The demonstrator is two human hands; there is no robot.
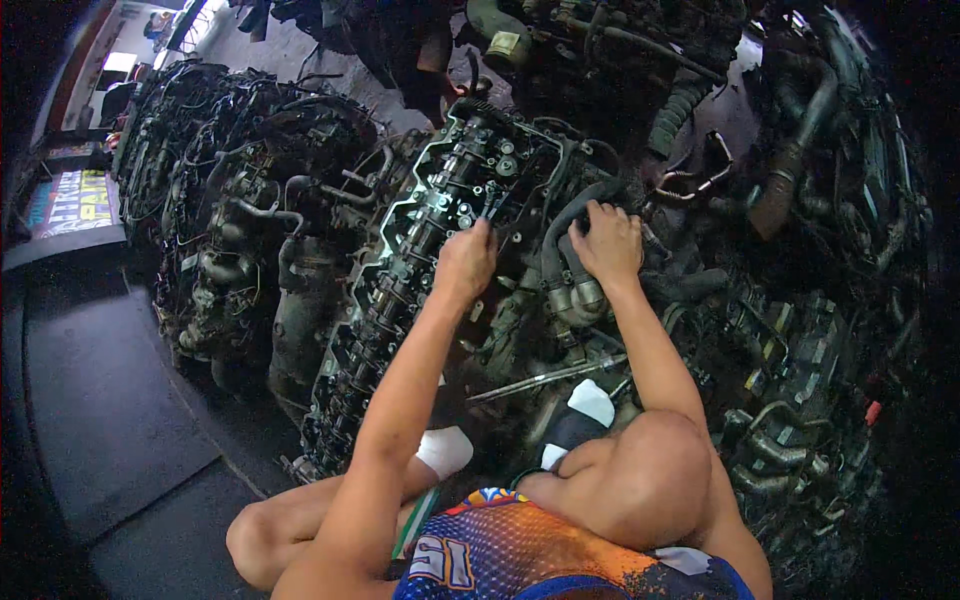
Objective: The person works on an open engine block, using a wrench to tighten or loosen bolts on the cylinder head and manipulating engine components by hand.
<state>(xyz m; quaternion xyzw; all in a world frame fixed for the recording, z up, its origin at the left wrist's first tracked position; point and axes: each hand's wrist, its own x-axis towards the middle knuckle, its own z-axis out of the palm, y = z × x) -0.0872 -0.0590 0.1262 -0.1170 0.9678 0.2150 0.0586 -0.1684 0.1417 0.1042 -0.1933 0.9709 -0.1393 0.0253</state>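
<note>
An engine's exposed cylinder head (375, 300), with shiny camshaft parts, runs diagonally up the middle. My left hand (466, 255) is closed on a slim metal tool (490, 200), seemingly a wrench, over the head's right side; its working end is too small to make out. Just right of it, my right hand (610, 240) rests by a thick black hose (555, 245), fingers bent but apart, their tips partly hidden. A metal pipe fitting (575, 300) lies below that hand.
Piled engines (230, 260) crowd the left, with more hoses and pipes (800, 120) at the top and right. I sit among them, legs folded. A long metal rod (540, 376) lies before me. A dark panelled surface (110, 380) is at the lower left.
</note>
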